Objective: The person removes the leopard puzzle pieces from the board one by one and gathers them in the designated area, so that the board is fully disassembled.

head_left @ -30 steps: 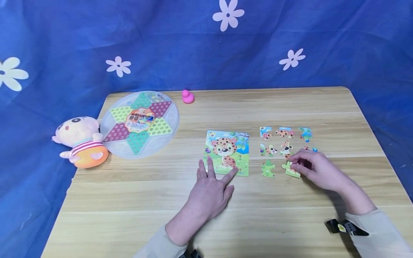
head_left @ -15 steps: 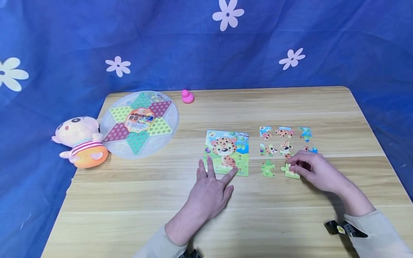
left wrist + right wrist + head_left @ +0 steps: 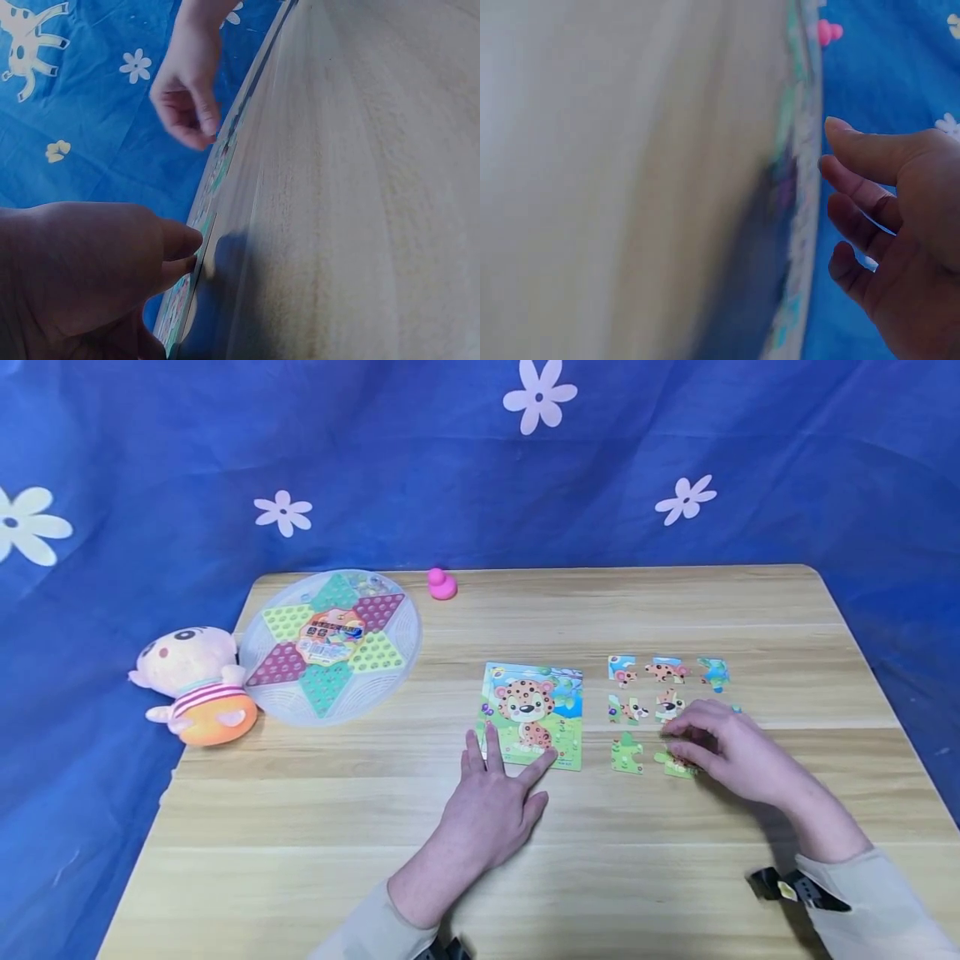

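My left hand [image 3: 487, 814] rests with spread fingers on the lower edge of a square picture board [image 3: 558, 702] showing a spotted leopard cub. To its right, jigsaw pieces lie in rows on the table. My right hand [image 3: 738, 752] hovers over the lower right of these rows, fingers loosely bent. Just below its thumb lies a green bottom-row piece [image 3: 667, 762], partly covered by the hand. Beside it sits another green piece [image 3: 626, 756]. In the right wrist view, the thumb and index fingertips stand apart with nothing between them. The hand hides part of the middle row.
A round star-patterned Chinese checkers board [image 3: 360, 693] lies at the table's left, touching or close to a plush toy [image 3: 213, 718] at the edge. A pink toy duck [image 3: 442, 585] stands near the back edge. Blue flowered cloth [image 3: 420, 460] hangs behind the wooden table [image 3: 300, 843].
The green bottom-row piece, pinched and tilted earlier, was straightened and now lies on the table, let go by my right hand. The left hand stays put. The head view has shifted slightly.
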### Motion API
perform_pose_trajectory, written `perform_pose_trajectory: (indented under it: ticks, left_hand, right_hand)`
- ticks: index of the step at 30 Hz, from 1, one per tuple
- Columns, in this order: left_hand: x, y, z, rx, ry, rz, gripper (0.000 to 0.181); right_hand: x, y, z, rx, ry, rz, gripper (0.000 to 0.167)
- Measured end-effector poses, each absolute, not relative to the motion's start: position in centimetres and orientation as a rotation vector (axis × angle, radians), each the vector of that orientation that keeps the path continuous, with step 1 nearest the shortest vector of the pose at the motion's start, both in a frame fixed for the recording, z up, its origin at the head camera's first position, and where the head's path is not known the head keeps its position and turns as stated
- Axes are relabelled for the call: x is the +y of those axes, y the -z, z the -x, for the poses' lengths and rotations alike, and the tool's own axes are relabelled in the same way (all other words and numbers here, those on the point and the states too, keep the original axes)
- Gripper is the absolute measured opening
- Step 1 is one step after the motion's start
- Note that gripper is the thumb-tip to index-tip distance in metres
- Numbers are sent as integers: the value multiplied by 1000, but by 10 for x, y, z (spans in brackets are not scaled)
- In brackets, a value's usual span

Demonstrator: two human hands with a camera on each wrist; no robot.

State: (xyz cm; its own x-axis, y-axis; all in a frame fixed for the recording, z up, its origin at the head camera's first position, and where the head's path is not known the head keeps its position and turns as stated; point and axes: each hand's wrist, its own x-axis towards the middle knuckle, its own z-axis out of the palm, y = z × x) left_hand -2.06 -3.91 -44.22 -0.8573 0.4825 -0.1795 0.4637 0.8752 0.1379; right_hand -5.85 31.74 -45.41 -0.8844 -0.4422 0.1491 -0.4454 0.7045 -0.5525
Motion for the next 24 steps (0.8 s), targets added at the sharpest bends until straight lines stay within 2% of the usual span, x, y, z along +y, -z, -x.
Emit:
perform_pose_trajectory:
  ticks: [7,17,24]
  left_hand:
    - [-39,442,21,2836,-112,-724,55]
    - [-40,443,20,2824,-90,-715,56]
    - [-40,442,21,2817,-109,-713,55]
  right_hand:
    - [270,440,77,-2897,-1009,-912,21]
    - [201,444,97,-3030,-835,-1085,51]
    - [192,447,99,-3064,-831,-1040,53]
